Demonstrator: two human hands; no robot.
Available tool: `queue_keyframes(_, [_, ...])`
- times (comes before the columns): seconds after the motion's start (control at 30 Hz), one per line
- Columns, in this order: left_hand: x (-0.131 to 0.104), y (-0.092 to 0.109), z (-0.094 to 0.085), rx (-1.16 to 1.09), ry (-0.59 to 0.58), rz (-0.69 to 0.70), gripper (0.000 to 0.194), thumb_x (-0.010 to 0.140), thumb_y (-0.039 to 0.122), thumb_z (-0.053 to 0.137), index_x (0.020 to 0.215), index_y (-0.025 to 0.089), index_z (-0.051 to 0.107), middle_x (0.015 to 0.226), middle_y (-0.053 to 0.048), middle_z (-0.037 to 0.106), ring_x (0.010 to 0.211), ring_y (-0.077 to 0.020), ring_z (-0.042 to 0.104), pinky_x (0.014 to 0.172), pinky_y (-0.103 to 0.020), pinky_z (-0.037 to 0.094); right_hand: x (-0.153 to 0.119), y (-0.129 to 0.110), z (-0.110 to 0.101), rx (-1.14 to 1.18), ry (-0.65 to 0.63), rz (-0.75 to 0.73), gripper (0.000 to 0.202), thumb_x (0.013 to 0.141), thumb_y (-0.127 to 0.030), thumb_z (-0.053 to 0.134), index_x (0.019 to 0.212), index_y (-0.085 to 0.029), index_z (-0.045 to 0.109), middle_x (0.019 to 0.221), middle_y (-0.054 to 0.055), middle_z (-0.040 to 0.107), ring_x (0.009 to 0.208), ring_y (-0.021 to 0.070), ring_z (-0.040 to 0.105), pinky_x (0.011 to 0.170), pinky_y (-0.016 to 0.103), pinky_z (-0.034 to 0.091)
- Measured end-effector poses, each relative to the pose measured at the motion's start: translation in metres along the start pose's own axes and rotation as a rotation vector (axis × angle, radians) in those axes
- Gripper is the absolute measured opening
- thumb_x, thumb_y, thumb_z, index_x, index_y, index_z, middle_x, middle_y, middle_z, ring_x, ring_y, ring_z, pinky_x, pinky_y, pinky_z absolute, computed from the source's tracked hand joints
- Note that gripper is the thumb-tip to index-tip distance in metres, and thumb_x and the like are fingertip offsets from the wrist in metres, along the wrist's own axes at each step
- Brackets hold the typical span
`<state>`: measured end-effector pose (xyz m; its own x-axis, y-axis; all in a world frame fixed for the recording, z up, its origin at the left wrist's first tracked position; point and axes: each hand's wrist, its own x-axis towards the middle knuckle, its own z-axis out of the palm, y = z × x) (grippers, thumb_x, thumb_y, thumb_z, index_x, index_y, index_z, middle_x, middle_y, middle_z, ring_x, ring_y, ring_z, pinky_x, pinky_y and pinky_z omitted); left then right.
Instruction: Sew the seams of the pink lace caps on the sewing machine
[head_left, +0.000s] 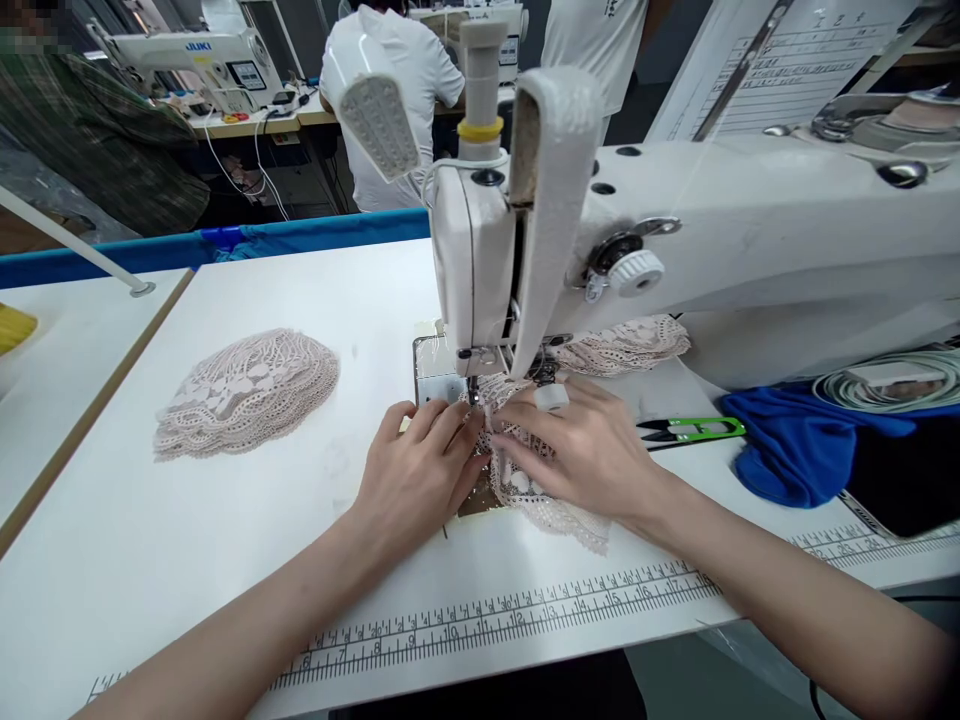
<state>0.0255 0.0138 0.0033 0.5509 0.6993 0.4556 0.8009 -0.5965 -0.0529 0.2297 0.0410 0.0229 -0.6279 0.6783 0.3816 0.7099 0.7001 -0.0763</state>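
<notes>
A white sewing machine (675, 250) stands on the white table (225, 560). A pink lace piece (540, 500) lies under its presser foot (474, 392). My left hand (416, 480) presses flat on the lace's left edge, fingertips just before the needle. On the lace's right side rests my right hand (592, 440), fingers spread flat, pinning it down; one finger wears a pale band or thimble (551, 398). More lace (630, 345) trails behind the machine arm.
A stack of pink lace pieces (247, 390) lies at the left. Green thread snips (694, 430) and blue cloth (795, 440) sit to the right. A printed ruler (487, 620) runs along the front edge. People stand at another sewing machine (202, 55) behind.
</notes>
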Motion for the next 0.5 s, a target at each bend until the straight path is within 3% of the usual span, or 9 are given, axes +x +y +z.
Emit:
queue_keyframes(0.07, [0.001, -0.004, 0.000, -0.073, -0.021, 0.023, 0.030, 0.091, 0.023, 0.052, 0.119, 0.016, 0.062, 0.114, -0.007, 0.068, 0.102, -0.0221, 0.060, 0.083, -0.038, 0.041, -0.002, -0.003, -0.007, 0.096, -0.158, 0.073, 0.031, 0.086, -0.046, 0.062, 0.103, -0.022, 0.069, 0.088, 0.002, 0.071, 0.061, 0.0161, 0.060, 0.055, 0.029, 0.039])
queue_keyframes(0.13, [0.002, -0.007, -0.001, -0.162, -0.058, 0.019, 0.032, 0.088, 0.018, 0.051, 0.118, 0.016, 0.062, 0.114, -0.006, 0.068, 0.103, -0.0219, 0.059, 0.084, -0.038, 0.042, -0.003, -0.005, -0.011, 0.154, -0.255, 0.127, 0.018, 0.087, -0.036, 0.062, 0.098, -0.024, 0.068, 0.093, 0.000, 0.070, 0.058, 0.0133, 0.060, 0.050, 0.026, 0.034])
queue_keyframes(0.2, [0.004, -0.010, -0.001, -0.238, -0.102, -0.012, 0.038, 0.081, 0.013, 0.051, 0.116, 0.017, 0.062, 0.115, -0.005, 0.067, 0.105, -0.0227, 0.057, 0.086, -0.039, 0.042, -0.003, -0.004, -0.010, 0.210, -0.259, 0.169, 0.014, 0.093, -0.024, 0.053, 0.091, -0.023, 0.067, 0.087, 0.000, 0.070, 0.057, 0.0119, 0.059, 0.050, 0.024, 0.032])
queue_keyframes(0.3, [0.007, -0.012, 0.002, -0.324, -0.161, -0.093, 0.041, 0.076, 0.013, 0.054, 0.116, 0.017, 0.061, 0.114, -0.006, 0.065, 0.105, -0.0248, 0.054, 0.084, -0.040, 0.043, 0.000, -0.001, -0.007, 0.365, -0.222, 0.266, 0.021, 0.098, -0.026, 0.042, 0.094, -0.018, 0.061, 0.065, -0.001, 0.064, 0.049, 0.0116, 0.055, 0.048, 0.024, 0.034])
queue_keyframes(0.43, [0.009, -0.015, 0.010, -0.435, -0.154, -0.224, 0.021, 0.090, 0.022, 0.051, 0.106, 0.022, 0.065, 0.108, -0.005, 0.065, 0.099, -0.0229, 0.054, 0.081, -0.040, 0.042, 0.003, 0.000, -0.007, 0.469, -0.185, 0.323, 0.023, 0.100, -0.030, 0.036, 0.099, -0.017, 0.055, 0.065, -0.001, 0.061, 0.052, 0.0128, 0.056, 0.049, 0.024, 0.037])
queue_keyframes(0.5, [0.010, -0.018, 0.012, -0.507, -0.140, -0.282, 0.019, 0.094, 0.024, 0.048, 0.097, 0.023, 0.066, 0.104, -0.003, 0.065, 0.096, -0.0209, 0.055, 0.083, -0.040, 0.042, 0.004, -0.002, -0.006, 0.413, -0.181, 0.283, 0.026, 0.097, -0.040, 0.044, 0.099, -0.017, 0.057, 0.071, 0.001, 0.062, 0.056, 0.0141, 0.056, 0.051, 0.025, 0.039])
